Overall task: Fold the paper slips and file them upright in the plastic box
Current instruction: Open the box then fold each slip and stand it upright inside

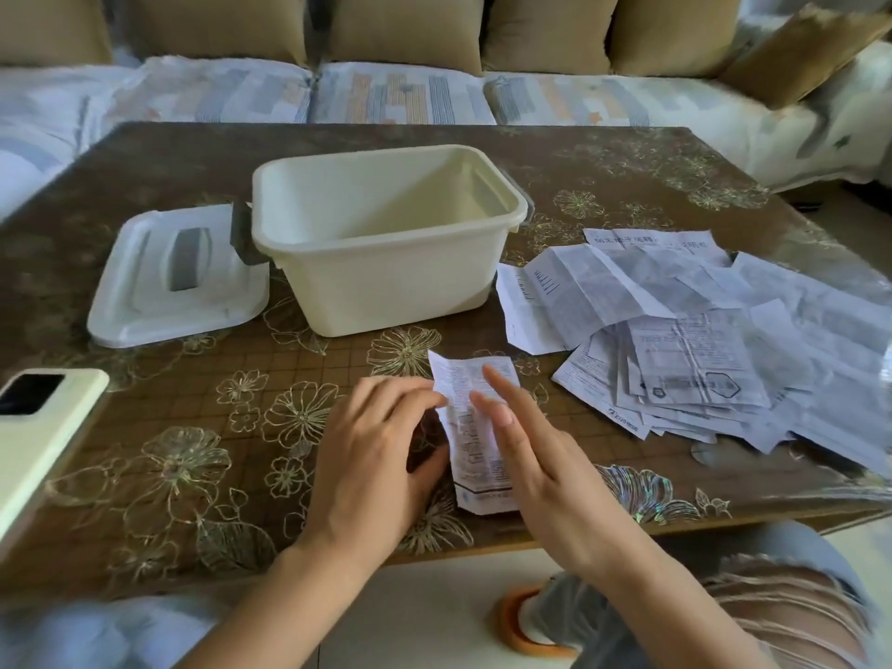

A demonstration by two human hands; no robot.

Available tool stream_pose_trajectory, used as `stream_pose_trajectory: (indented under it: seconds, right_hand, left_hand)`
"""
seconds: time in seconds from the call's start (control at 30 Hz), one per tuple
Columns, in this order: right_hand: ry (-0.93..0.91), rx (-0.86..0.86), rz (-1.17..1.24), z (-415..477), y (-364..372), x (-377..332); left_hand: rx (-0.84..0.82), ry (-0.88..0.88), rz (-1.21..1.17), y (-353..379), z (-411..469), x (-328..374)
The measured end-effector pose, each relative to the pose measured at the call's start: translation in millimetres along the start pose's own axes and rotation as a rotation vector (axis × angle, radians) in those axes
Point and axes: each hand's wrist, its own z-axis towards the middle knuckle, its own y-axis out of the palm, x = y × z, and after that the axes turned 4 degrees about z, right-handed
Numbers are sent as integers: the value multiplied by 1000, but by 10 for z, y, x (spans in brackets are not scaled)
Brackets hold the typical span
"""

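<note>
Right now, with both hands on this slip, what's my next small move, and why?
Probably fold the slip in half, far end toward you, and crease it. It lies long and open on the table, the left hand holding its edge and the right hand pressing it with straight fingers; the box stands open and empty.

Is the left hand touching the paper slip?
Touching. The head view shows fingertips of the left hand pinching the left edge of the paper slip.
</note>
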Motion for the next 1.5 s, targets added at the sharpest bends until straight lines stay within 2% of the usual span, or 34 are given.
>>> stream_pose_trajectory:
  seconds: [0.1, 0.23, 0.4, 0.53, 0.67, 0.8, 0.9, 1.0, 1.4, 1.5]
  right_hand:
    - [-36, 76, 123, 37, 30, 48]
    - [-52, 145, 210, 75, -4, 134]
    - [-64, 191, 322, 88, -146, 136]
    - [-105, 118, 253, 11, -215, 123]
    - [-84, 92, 175, -53, -161, 137]
    - [-81, 272, -56, 0, -11, 146]
    - [-56, 381, -123, 75, 90, 164]
    - [-57, 425, -175, 126, 150, 181]
    - [-181, 382, -261, 109, 183, 296]
    - [-222, 368, -364, 138, 193, 341]
  left_hand:
    - [0, 33, 67, -69, -24, 23]
    - [3, 147, 40, -36, -57, 10]
    - [-27, 58, -49, -15, -78, -21]
    - [15, -5, -91, -88, -86, -32]
    - [-17, -135, -103, -161, -109, -22]
    - [-20, -220, -115, -133, -77, -46]
    - [-41, -262, -109, -89, -26, -46]
    - [-23, -252, -46, -72, 22, -7]
    - [-15, -262, 28, -12, -50, -12]
    - [-4, -173, 121, 31, -58, -36]
